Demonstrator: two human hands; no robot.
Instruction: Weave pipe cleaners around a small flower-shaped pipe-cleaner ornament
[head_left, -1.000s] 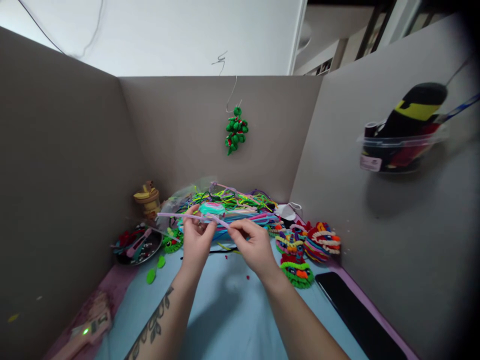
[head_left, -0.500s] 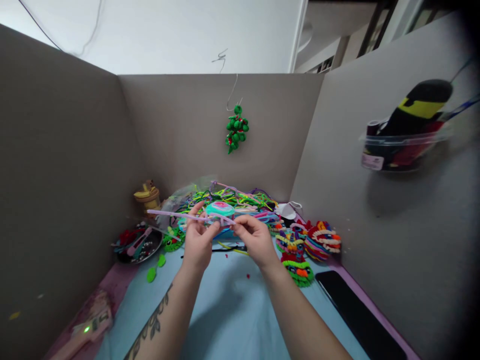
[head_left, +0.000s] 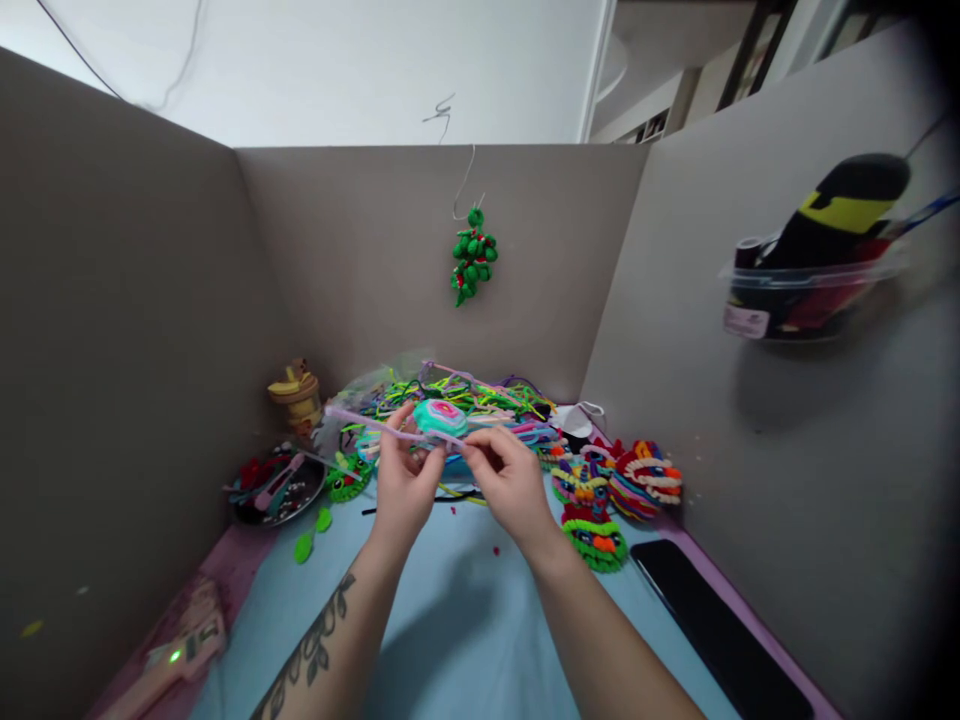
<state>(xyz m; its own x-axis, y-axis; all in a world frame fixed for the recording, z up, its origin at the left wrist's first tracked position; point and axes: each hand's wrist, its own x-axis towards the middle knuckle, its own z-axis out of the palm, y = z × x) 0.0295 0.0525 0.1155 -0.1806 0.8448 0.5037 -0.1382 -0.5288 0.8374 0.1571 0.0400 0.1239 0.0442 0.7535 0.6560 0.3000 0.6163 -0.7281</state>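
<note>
Over the middle of the table, my left hand [head_left: 405, 475] is closed around a round turquoise piece with a pink centre [head_left: 441, 418], which looks coiled from pipe cleaners. A lilac pipe cleaner [head_left: 360, 420] runs across its near side, its long free end sticking out to the left past my left fingers. The fingertips of my right hand [head_left: 506, 475] pinch the right end of that lilac pipe cleaner, close beside the round piece. My fingers hide part of the underside of the piece.
Loose pipe cleaners [head_left: 480, 392] heap at the back. Finished colourful pieces [head_left: 600, 490] sit right of my hands, near a black phone-like slab [head_left: 720, 620]. A dish of beads and tools [head_left: 289, 490] stands left, above a pink glue gun [head_left: 180, 650]. Grey panels [head_left: 360, 260] enclose the table.
The round piece has tilted, and the free end of the lilac pipe cleaner has swung right and upward. Both hands keep their grip and have shifted only slightly.
</note>
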